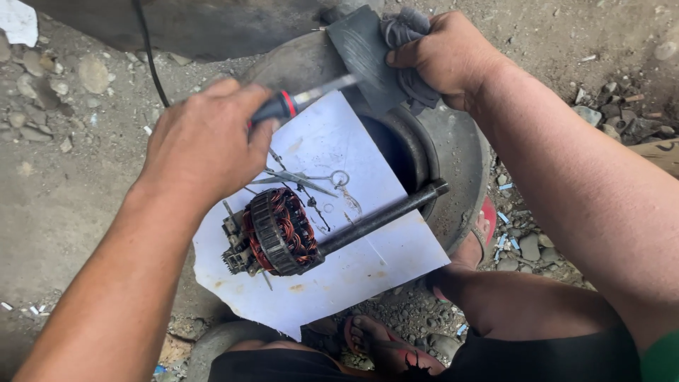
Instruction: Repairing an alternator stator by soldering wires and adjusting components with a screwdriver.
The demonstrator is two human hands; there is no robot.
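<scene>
Head view first: nearest the camera, my bare knees and sandalled feet (pixel 382 346) are framing the bottom edge, planted on gravel. Just beyond them a white sheet (pixel 353 276) is lying across an old tyre (pixel 460 163). On the sheet a stator (pixel 279 232) with copper windings is resting on its side, and a dark metal rod (pixel 382 216) is running from it toward the right, across the tyre's opening. Thin scissors (pixel 300 177) and a few small bits of wire are lying just above the stator.

Over the sheet's upper left, my left hand (pixel 205 145) is hovering with its fingers curled tight around the black handle of a screwdriver (pixel 297 99), whose shaft is pointing up and to the right. Its tip is meeting a flat dark grey pad (pixel 361 56), though I cannot tell whether it is actually touching.

Farther off, my right hand (pixel 445 56) is gripping that pad together with a grey rag (pixel 407 32), fingers wrapped and pressed closed over both, above the tyre's far rim. Beyond, a black cable (pixel 150 56) is crossing stony ground.
</scene>
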